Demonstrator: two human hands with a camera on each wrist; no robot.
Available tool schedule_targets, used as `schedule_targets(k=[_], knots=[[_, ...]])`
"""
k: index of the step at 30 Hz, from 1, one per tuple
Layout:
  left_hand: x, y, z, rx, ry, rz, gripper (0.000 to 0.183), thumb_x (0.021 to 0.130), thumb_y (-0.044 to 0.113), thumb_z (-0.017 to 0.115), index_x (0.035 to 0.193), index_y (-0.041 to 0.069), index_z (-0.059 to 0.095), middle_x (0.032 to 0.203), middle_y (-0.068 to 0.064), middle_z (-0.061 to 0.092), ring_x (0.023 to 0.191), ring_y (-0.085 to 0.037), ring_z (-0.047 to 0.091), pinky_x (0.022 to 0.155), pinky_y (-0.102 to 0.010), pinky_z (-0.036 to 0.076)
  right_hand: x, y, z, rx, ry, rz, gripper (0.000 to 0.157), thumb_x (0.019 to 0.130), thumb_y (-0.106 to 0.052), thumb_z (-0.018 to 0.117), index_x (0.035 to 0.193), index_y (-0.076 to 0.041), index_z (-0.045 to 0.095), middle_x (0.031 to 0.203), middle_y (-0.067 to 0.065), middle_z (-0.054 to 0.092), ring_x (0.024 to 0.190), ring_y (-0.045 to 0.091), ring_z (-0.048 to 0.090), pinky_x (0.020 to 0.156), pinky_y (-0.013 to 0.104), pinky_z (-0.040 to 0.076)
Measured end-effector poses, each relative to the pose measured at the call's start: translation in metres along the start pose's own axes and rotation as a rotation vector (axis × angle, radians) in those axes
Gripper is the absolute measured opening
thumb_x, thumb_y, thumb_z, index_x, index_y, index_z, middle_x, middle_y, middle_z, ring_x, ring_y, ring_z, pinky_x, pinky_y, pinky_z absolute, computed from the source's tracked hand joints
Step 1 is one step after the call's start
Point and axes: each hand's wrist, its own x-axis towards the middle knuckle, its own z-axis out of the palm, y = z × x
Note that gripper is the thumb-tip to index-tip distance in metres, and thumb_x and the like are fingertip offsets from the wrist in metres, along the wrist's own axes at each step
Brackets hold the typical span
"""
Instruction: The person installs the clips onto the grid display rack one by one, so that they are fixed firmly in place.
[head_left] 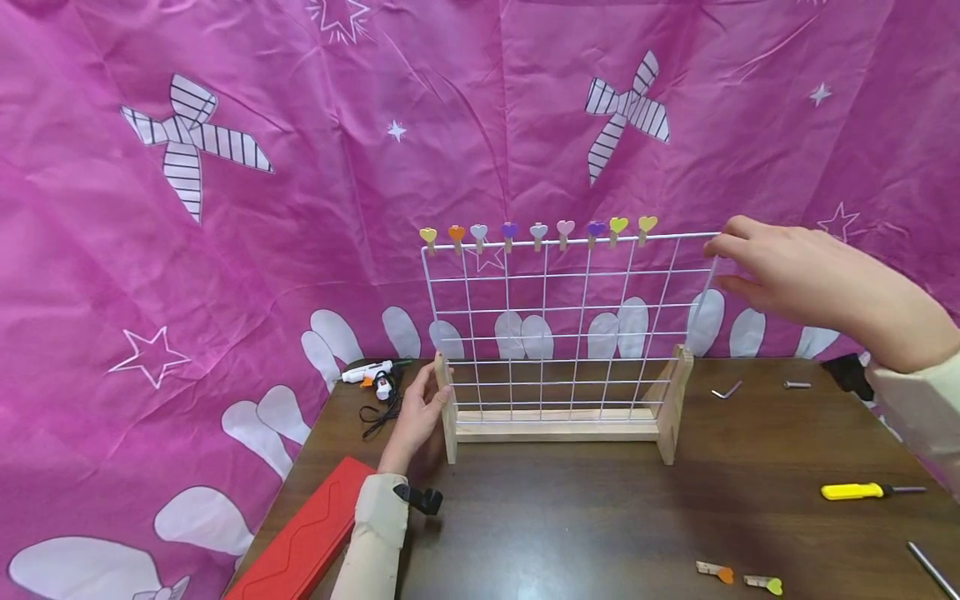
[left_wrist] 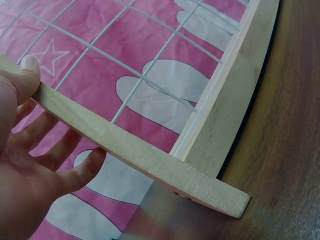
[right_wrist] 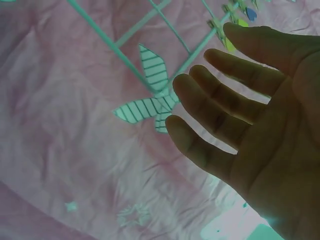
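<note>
A white wire grid [head_left: 545, 337] stands upright in a wooden stand [head_left: 555, 432] on the table. Several small clothespins [head_left: 538, 233] with coloured hearts are clipped along its top wire, from the left corner to near the right end. My left hand [head_left: 416, 414] holds the stand's left wooden upright [left_wrist: 125, 142], thumb on one face and fingers on the other. Beside the grid's top right corner is my right hand [head_left: 787, 265]; in the right wrist view its fingers [right_wrist: 200, 145] are loosely spread and hold nothing. Two more clothespins [head_left: 763, 584] lie at the table's front right.
At the left are a red case [head_left: 303, 533] and a white glue gun [head_left: 367, 372] with its cord. On the right lie a hex key [head_left: 727, 392], a bolt [head_left: 797, 385], a yellow-handled screwdriver [head_left: 855, 492] and a metal rod [head_left: 932, 568]. A pink curtain [head_left: 300, 250] hangs behind the table.
</note>
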Motion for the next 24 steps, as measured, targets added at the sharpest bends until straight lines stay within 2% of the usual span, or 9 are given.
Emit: schedule_targets(k=[7, 12, 17, 24], knots=[[0.001, 0.000, 0.000, 0.000, -0.004, -0.004, 0.045, 0.091, 0.001, 0.054, 0.134, -0.001, 0.040, 0.124, -0.023, 0.052, 0.117, -0.040, 0.046, 0.095, -0.053, 0.038, -0.030, -0.007, 0.028, 0.044, 0.102, -0.076, 0.027, 0.069, -0.010, 0.076, 0.093, -0.013, 0.062, 0.080, -0.008, 0.050, 0.054, 0.004, 0.044, 0.048, 0.029, 0.041], [0.001, 0.001, 0.000, -0.006, 0.008, -0.016, 0.043, 0.091, 0.000, 0.054, 0.132, -0.001, 0.042, 0.123, -0.023, 0.053, 0.114, -0.037, 0.049, 0.095, -0.051, 0.039, -0.052, -0.014, 0.052, 0.112, 0.161, -0.142, 0.023, 0.072, -0.010, 0.073, 0.089, -0.018, 0.061, 0.079, -0.017, 0.046, 0.058, -0.003, 0.043, 0.050, 0.021, 0.038], [0.001, 0.001, -0.001, 0.004, 0.009, -0.030, 0.043, 0.092, 0.004, 0.055, 0.132, 0.000, 0.042, 0.123, -0.022, 0.053, 0.112, -0.033, 0.050, 0.096, -0.049, 0.038, -0.074, -0.025, 0.074, 0.159, 0.146, -0.136, 0.019, 0.076, -0.013, 0.071, 0.087, -0.022, 0.059, 0.079, -0.021, 0.045, 0.061, -0.006, 0.044, 0.050, 0.020, 0.040], [0.001, 0.001, 0.000, -0.008, -0.006, -0.032, 0.043, 0.092, 0.006, 0.055, 0.132, 0.000, 0.042, 0.125, -0.021, 0.052, 0.116, -0.036, 0.047, 0.097, -0.050, 0.037, -0.106, -0.041, 0.107, 0.216, 0.146, -0.131, 0.019, 0.076, -0.017, 0.072, 0.088, -0.022, 0.059, 0.078, -0.022, 0.045, 0.059, -0.008, 0.042, 0.047, 0.017, 0.036]])
